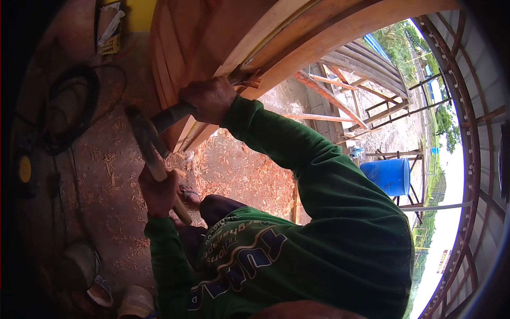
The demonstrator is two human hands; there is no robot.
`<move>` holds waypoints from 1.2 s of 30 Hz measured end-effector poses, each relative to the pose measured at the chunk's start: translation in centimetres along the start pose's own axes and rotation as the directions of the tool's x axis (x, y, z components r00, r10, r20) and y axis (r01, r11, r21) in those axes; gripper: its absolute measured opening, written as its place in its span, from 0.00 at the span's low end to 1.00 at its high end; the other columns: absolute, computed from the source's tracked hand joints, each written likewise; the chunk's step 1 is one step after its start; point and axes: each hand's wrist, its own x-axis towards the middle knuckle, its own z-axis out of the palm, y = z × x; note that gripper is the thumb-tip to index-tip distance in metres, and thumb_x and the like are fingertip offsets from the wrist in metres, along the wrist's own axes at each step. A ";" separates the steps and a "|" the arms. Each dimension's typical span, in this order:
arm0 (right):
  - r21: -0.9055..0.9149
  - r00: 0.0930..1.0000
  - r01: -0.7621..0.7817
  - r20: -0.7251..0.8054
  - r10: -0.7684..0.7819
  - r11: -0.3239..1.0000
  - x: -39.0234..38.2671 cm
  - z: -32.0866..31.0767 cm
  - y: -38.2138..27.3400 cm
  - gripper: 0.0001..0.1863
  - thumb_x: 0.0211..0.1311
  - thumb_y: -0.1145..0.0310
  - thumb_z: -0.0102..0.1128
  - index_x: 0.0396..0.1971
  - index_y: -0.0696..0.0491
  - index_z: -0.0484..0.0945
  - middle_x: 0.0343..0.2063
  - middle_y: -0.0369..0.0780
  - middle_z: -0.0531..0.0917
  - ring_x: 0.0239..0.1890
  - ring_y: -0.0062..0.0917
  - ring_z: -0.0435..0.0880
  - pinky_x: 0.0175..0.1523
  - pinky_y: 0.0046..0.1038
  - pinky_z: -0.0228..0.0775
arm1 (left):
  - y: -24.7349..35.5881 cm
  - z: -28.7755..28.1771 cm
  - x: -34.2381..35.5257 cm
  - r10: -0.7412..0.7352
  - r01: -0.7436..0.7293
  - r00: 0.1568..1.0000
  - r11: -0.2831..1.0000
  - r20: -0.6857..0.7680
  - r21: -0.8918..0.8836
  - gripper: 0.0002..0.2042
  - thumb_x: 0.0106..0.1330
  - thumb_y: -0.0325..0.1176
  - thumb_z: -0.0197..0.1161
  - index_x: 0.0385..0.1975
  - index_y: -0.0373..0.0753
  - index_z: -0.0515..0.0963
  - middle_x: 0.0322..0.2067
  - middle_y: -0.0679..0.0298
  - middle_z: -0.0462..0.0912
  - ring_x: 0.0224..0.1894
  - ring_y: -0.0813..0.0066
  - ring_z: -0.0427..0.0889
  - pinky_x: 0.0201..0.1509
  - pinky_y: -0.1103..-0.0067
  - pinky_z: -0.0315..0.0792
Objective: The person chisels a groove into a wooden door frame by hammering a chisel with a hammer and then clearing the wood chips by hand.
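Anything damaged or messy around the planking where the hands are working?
Yes. The wood plank end by the right hand is splintered and frayed. Wood shavings litter the ground below. The left hand grips a hammer; the right holds a chisel.

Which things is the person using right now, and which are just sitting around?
In use:
- hammer, in the left hand
- chisel, in the right hand
- curved wooden planks

Lying about:
- blue barrel
- coiled black cable
- wood shavings
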 end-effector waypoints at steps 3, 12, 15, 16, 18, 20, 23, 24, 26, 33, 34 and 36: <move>-0.004 0.999 -0.004 -0.035 0.004 1.000 -0.2 -0.2 0.6 0.08 0.41 0.69 0.63 0.25 0.46 0.76 0.21 0.35 0.77 0.24 0.32 0.81 0.26 0.34 0.73 | 1.1 0.8 -1.4 0.065 -0.068 0.998 0.937 -0.020 -0.342 0.09 0.55 0.20 0.60 0.30 0.40 0.67 0.19 0.68 0.71 0.15 0.80 0.71 0.17 0.80 0.65; 0.040 0.984 0.175 0.013 -0.175 0.984 -3.4 -0.1 1.1 0.07 0.41 0.71 0.66 0.25 0.45 0.81 0.19 0.34 0.77 0.23 0.28 0.81 0.25 0.34 0.72 | -1.5 -1.8 -3.4 0.004 -0.008 0.996 0.999 -0.093 -0.044 0.10 0.52 0.20 0.60 0.32 0.36 0.69 0.18 0.67 0.69 0.15 0.78 0.71 0.18 0.78 0.68; 0.006 0.995 0.094 0.016 -0.094 0.996 -3.0 -0.3 0.2 0.08 0.39 0.70 0.66 0.24 0.45 0.80 0.19 0.34 0.77 0.23 0.29 0.81 0.25 0.34 0.72 | -0.2 -2.6 -5.1 -0.119 0.080 0.986 0.953 -0.119 -0.291 0.08 0.51 0.19 0.58 0.28 0.36 0.68 0.19 0.65 0.71 0.19 0.75 0.75 0.19 0.78 0.70; -0.001 0.998 0.064 -0.014 -0.064 0.998 -2.2 -0.4 -0.1 0.10 0.36 0.69 0.66 0.25 0.45 0.79 0.19 0.34 0.76 0.22 0.29 0.80 0.24 0.34 0.71 | 1.5 -2.9 -5.4 0.012 -0.018 0.995 0.998 -0.101 -0.061 0.07 0.51 0.18 0.57 0.25 0.36 0.68 0.21 0.63 0.74 0.23 0.71 0.78 0.20 0.78 0.71; 0.044 0.989 0.141 -0.049 -0.139 0.989 -1.0 -0.4 -1.8 0.11 0.36 0.69 0.65 0.25 0.45 0.78 0.19 0.34 0.75 0.22 0.29 0.80 0.24 0.34 0.71 | 3.2 -3.4 -5.2 0.018 -0.016 0.994 1.000 -0.103 0.023 0.08 0.51 0.17 0.57 0.23 0.36 0.66 0.19 0.64 0.71 0.19 0.74 0.76 0.17 0.79 0.68; 0.084 0.972 0.232 -0.051 -0.229 0.969 -0.4 0.4 -3.3 0.12 0.37 0.68 0.65 0.26 0.45 0.76 0.18 0.35 0.74 0.22 0.30 0.80 0.23 0.35 0.71 | 4.0 -3.0 -4.9 0.033 -0.028 0.987 0.999 -0.155 0.040 0.09 0.50 0.17 0.57 0.22 0.36 0.64 0.15 0.66 0.67 0.11 0.79 0.69 0.14 0.80 0.66; 0.073 0.991 0.122 -0.069 -0.117 0.990 -0.2 2.0 -2.1 0.10 0.37 0.68 0.65 0.25 0.46 0.77 0.19 0.35 0.76 0.22 0.31 0.81 0.24 0.34 0.72 | 4.5 -3.1 -4.7 0.037 -0.027 0.990 0.997 -0.139 0.070 0.09 0.50 0.17 0.58 0.21 0.36 0.63 0.14 0.67 0.66 0.12 0.78 0.70 0.14 0.80 0.66; 0.077 0.991 0.123 -0.066 -0.118 0.989 -0.1 2.2 -1.6 0.10 0.37 0.68 0.65 0.25 0.46 0.77 0.19 0.35 0.76 0.22 0.31 0.81 0.24 0.34 0.72 | 4.3 -3.0 -4.6 0.033 -0.023 0.989 0.997 -0.143 0.069 0.09 0.50 0.17 0.58 0.21 0.36 0.63 0.14 0.67 0.66 0.12 0.78 0.70 0.14 0.80 0.66; 0.056 0.996 0.056 -0.075 -0.051 0.997 0.1 2.4 -0.8 0.09 0.38 0.68 0.65 0.24 0.46 0.77 0.20 0.35 0.78 0.22 0.32 0.81 0.25 0.33 0.73 | 4.1 -2.7 -4.4 0.019 -0.007 0.986 0.997 -0.168 0.074 0.08 0.51 0.18 0.58 0.22 0.36 0.65 0.14 0.67 0.66 0.12 0.77 0.71 0.15 0.79 0.66; 0.084 0.985 -0.048 -0.160 0.061 0.995 0.5 2.8 -0.3 0.08 0.39 0.70 0.65 0.24 0.47 0.77 0.21 0.35 0.79 0.23 0.32 0.81 0.25 0.34 0.74 | 5.4 -2.8 -3.2 0.096 -0.096 0.987 0.995 -0.126 0.006 0.09 0.53 0.19 0.58 0.30 0.35 0.66 0.17 0.65 0.69 0.13 0.77 0.72 0.15 0.79 0.66; 0.057 0.991 -0.030 -0.125 0.037 0.998 0.3 2.6 -0.4 0.08 0.39 0.70 0.64 0.23 0.47 0.77 0.21 0.35 0.79 0.23 0.33 0.81 0.24 0.34 0.74 | 6.0 -2.4 -3.0 0.098 -0.103 0.979 0.995 -0.178 -0.018 0.10 0.53 0.21 0.59 0.32 0.36 0.66 0.18 0.65 0.68 0.13 0.77 0.71 0.15 0.79 0.66; 0.031 0.996 -0.011 -0.087 0.014 0.999 0.3 2.3 -0.7 0.08 0.39 0.70 0.64 0.23 0.47 0.77 0.21 0.35 0.78 0.23 0.33 0.81 0.24 0.34 0.74 | 6.0 -2.3 -2.7 0.097 -0.109 0.969 0.993 -0.228 -0.043 0.10 0.54 0.22 0.59 0.33 0.38 0.66 0.19 0.66 0.68 0.13 0.77 0.69 0.15 0.79 0.65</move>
